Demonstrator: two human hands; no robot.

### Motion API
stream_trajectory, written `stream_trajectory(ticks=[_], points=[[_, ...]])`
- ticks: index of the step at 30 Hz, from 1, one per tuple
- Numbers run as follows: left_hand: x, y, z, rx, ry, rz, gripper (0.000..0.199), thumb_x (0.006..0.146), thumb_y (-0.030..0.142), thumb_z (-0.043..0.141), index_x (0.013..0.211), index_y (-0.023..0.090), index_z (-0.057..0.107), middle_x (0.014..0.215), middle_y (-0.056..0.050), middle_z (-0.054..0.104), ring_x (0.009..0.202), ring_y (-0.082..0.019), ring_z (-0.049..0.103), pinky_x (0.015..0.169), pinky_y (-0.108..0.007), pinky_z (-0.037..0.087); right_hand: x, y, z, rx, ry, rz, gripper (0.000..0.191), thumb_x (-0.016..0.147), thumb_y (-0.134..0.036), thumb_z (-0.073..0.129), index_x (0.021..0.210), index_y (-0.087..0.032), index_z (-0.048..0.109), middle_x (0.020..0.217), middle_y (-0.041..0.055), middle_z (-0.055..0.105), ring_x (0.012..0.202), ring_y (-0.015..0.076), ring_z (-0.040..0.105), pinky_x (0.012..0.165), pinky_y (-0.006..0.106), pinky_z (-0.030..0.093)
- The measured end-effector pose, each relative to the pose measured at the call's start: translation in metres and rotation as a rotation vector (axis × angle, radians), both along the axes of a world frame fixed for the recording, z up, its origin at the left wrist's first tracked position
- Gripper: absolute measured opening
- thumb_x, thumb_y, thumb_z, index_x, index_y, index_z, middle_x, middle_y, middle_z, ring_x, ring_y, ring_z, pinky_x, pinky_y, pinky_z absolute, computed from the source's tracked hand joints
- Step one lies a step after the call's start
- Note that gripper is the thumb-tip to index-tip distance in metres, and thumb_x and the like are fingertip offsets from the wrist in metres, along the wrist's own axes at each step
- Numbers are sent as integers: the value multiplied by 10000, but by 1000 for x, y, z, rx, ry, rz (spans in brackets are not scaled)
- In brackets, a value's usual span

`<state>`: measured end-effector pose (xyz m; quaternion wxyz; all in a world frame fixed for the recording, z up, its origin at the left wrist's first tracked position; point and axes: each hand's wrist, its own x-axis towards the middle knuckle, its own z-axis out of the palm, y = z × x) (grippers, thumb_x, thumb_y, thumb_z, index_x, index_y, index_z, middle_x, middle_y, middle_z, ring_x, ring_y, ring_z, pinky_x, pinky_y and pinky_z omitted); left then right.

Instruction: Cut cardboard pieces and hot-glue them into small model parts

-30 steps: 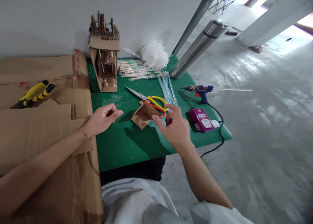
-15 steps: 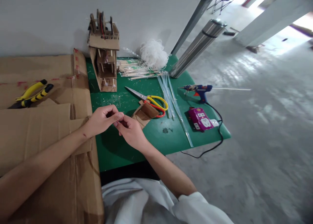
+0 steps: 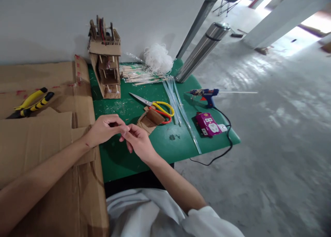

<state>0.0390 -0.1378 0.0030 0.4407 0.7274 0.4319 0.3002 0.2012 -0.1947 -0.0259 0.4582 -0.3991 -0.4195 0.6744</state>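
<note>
My left hand (image 3: pixel 106 128) and my right hand (image 3: pixel 138 140) meet at the fingertips above the green tabletop (image 3: pixel 119 161). Both hands are pinched closed; whatever may be between the fingertips is too small to make out. Just beyond my right hand lies a small folded cardboard piece (image 3: pixel 152 118). Scissors (image 3: pixel 162 109) with yellow and orange handles rest partly over that piece, their blades pointing to the back left. Behind my hands a cardboard structure (image 3: pixel 107 50) with shelves and short sticks stands upright.
Cardboard sheets (image 3: pixel 38 137) with yellow-black pliers (image 3: pixel 33 102) cover the left. Farther back are wrapped sticks (image 3: pixel 139 75), white bands (image 3: pixel 159 59) and a steel flask (image 3: pixel 201 54). Clear glue sticks (image 3: pixel 184 116), a glue gun (image 3: pixel 208 95) and a purple power socket (image 3: pixel 209 125) lie right.
The view has shifted slightly, moving the table items a little left in the picture. My fingertips stay together, with the right fingers bent a bit differently.
</note>
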Motion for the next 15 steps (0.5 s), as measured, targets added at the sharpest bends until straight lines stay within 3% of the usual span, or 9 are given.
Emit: stream_trajectory(ticks=[5, 9, 15], points=[[1, 0, 1, -8, 13, 16, 309, 800, 490, 713, 704, 197, 732, 675, 10, 658, 601, -104, 519, 553, -229, 390, 18, -17, 2, -29, 55, -7, 331, 847, -509, 718, 896, -187, 660, 768, 8, 719, 527, 89, 603, 438, 195, 473], [1, -2, 0, -24, 53, -18, 329, 839, 517, 677, 815, 199, 757, 786, -13, 730, 680, -127, 590, 620, -232, 444, 43, -33, 4, -49, 66, -88, 294, 808, -463, 776, 842, -191, 669, 719, 16, 724, 535, 108, 627, 440, 202, 485], [-1, -2, -6, -38, 122, -46, 387, 886, 560, 619, 911, 196, 746, 717, -7, 675, 572, -108, 501, 526, -224, 379, 118, -75, 5, -62, -159, -145, 293, 697, -441, 863, 710, -207, 688, 591, 39, 695, 488, 170, 634, 422, 273, 500]])
